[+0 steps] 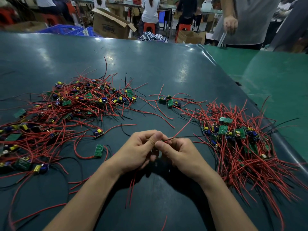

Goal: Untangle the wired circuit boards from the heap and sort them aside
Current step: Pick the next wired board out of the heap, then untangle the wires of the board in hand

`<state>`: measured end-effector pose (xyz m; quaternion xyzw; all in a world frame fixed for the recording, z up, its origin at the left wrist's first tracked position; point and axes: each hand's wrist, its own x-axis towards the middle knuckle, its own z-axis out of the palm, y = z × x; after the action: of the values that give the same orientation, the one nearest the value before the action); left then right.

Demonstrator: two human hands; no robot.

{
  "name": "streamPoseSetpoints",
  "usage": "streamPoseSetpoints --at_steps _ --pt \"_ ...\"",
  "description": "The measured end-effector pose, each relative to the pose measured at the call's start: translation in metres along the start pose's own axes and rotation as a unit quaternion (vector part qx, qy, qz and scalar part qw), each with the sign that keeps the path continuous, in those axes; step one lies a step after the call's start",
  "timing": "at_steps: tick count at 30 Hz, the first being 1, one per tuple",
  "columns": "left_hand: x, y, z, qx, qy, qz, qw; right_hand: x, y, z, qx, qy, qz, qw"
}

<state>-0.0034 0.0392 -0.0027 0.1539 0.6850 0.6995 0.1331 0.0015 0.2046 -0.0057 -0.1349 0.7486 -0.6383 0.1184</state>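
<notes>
A tangled heap of small green circuit boards with red and black wires (66,105) spreads over the left of the dark table (150,64). A second pile of wired boards (238,139) lies on the right. My left hand (138,147) and my right hand (176,152) meet at the centre front, fingers curled. Both pinch a wired board whose red and black wires (181,133) stick out to the upper right; more red wires hang below the hands. The board itself is hidden between my fingers.
Three boards (169,100) lie apart at the table's middle, and single boards (98,150) sit left of my hands. A person in grey (246,19) stands at the far right edge. Cardboard boxes, blue crates and seated workers are behind the table.
</notes>
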Motion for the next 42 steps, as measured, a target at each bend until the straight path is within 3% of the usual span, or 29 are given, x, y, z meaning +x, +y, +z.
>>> streamPoseSetpoints --at_steps 9,15,19,23,25,28,30,34,36,38,42 --pt "0.001 -0.001 0.005 0.079 0.044 0.102 0.991 -0.003 -0.011 -0.004 0.056 -0.03 0.07 0.996" --pt "0.002 0.007 -0.024 0.043 0.07 0.07 0.994 0.0 -0.012 -0.002 0.133 0.157 0.016 0.979" --pt "-0.001 0.009 -0.044 0.086 0.162 0.084 0.979 0.001 -0.014 -0.005 0.133 0.296 -0.071 0.943" --pt "-0.003 0.003 -0.055 0.246 0.28 0.097 0.923 0.0 -0.02 -0.021 0.162 0.495 -0.165 0.838" --pt "-0.004 0.001 -0.057 0.342 0.314 0.083 0.882 0.0 -0.021 -0.03 0.245 0.529 -0.144 0.8" --pt "-0.007 0.003 -0.057 0.475 0.348 0.014 0.808 0.004 -0.017 -0.03 0.327 0.488 -0.036 0.808" --pt "-0.008 0.004 -0.062 0.532 0.361 -0.052 0.764 0.006 -0.014 -0.026 0.324 0.462 -0.011 0.825" --pt "-0.015 0.009 -0.073 0.567 0.354 -0.16 0.726 0.009 -0.012 -0.02 0.277 0.426 -0.017 0.861" --pt "-0.018 0.013 -0.074 0.586 0.296 -0.203 0.726 0.01 -0.01 -0.017 0.268 0.409 -0.011 0.872" --pt "-0.02 0.016 -0.073 0.58 0.242 -0.214 0.747 0.011 -0.008 -0.016 0.267 0.399 0.001 0.877" --pt "-0.017 0.017 -0.07 0.51 0.168 -0.144 0.831 0.011 -0.007 -0.016 0.26 0.393 0.014 0.882"
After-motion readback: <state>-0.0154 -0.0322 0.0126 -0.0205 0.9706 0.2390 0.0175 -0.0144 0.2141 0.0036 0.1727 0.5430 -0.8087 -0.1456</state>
